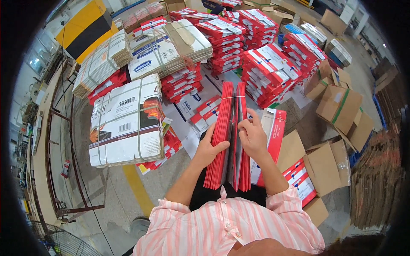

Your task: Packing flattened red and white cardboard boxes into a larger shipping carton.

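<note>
A bundle of red, flat-folded cartons (219, 149) stands on edge in front of me, over my lap. A thin string (232, 97) runs across its far end. Midway along, the bundle parts into a thick left section and a thinner right one, with darker grey faces showing in the gap. My left hand (210, 147) grips the left side, thumb laid over the red edges and fingers partly hidden. On the right side, my right hand (252, 135) is closed around the thinner section, its fingers bent toward the gap.
Tall stacks of red and white cartons (271, 70) stand ahead. At left are a strapped white bundle (124, 123) and more strapped bundles (102, 59). Open brown boxes (339, 104) lie at right, near a pile of flattened brown cardboard (376, 179). A long table (46, 128) runs along the far left.
</note>
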Tool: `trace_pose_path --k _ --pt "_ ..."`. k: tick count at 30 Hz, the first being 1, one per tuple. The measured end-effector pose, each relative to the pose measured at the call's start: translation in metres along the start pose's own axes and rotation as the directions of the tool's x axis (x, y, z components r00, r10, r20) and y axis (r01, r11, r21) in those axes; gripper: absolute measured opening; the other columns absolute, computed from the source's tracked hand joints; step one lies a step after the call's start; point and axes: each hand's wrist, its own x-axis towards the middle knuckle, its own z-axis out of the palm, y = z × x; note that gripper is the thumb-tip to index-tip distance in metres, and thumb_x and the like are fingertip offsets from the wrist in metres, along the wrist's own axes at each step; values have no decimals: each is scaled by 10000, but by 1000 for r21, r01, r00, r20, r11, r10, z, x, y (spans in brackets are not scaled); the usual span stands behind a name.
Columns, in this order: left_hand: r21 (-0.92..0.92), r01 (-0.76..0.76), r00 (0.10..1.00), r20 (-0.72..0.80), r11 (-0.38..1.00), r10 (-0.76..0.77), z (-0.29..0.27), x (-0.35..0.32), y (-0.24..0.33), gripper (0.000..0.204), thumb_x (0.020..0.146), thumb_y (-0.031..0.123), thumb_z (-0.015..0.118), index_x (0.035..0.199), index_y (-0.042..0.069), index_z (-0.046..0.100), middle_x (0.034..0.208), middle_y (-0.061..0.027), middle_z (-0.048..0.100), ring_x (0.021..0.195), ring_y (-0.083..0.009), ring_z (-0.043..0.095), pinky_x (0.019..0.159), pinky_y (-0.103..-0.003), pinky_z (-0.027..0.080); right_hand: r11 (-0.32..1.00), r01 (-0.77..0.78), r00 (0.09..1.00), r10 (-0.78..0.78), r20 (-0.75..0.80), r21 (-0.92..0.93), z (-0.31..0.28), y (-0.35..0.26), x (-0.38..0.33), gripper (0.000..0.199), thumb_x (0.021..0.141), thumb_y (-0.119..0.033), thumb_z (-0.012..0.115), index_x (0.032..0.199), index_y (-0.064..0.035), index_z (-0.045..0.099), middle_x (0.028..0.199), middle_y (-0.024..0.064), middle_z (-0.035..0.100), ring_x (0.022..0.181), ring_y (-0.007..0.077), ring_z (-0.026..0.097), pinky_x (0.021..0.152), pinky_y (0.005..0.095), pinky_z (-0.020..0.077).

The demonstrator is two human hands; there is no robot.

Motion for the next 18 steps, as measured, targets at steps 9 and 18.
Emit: trace_pose_path --k 9,18 --pt "30 63 998 -2 998 -63 0 -4 2 888 791 228 766 1476 15 243 1309 -130 509 1138 -174 528 989 -304 406 994 -77 995 82 -57 74 -2 -13 0 99 728 -101 629 793 -70 561 1305 204 473 1005 367 583 774 449 495" --pt "28 25 1000 0 999 -25 3 -3 2 889 781 222 772 1483 48 255 1281 -124 537 1127 -171 540 989 -303 406 999 14 999 -16 -44 -49 2 -6 2 105 774 -161 639 811 -74 594 1380 195 439 1023 367 572 782 434 496"
